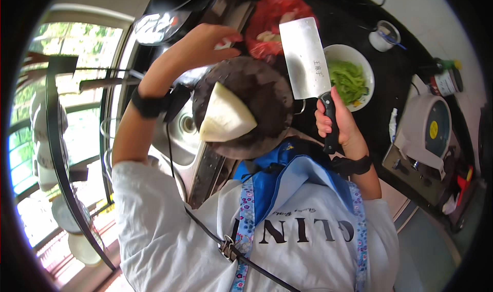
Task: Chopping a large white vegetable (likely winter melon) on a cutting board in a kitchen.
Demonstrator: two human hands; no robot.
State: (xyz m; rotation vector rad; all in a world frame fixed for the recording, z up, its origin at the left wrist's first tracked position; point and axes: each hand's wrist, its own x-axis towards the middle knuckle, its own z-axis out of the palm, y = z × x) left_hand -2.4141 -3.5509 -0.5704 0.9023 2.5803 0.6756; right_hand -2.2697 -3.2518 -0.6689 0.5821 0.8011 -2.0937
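Observation:
My right hand grips the black handle of a cleaver, whose broad steel blade points away from me, flat side showing. The blade overlaps the near edge of a white bowl of sliced green vegetable. A pale wedge of what looks like peeled melon or gourd lies on the left part of a dark round chopping board. Beyond the board's far left edge, my left hand is raised with thumb and fingers apart; no held item shows.
A red plastic bag with pale pieces lies beyond the board. The sink is at left, beside a dish rack. On the right are a small white pot, bottles, a tube and a grey-white appliance. A cable crosses my chest.

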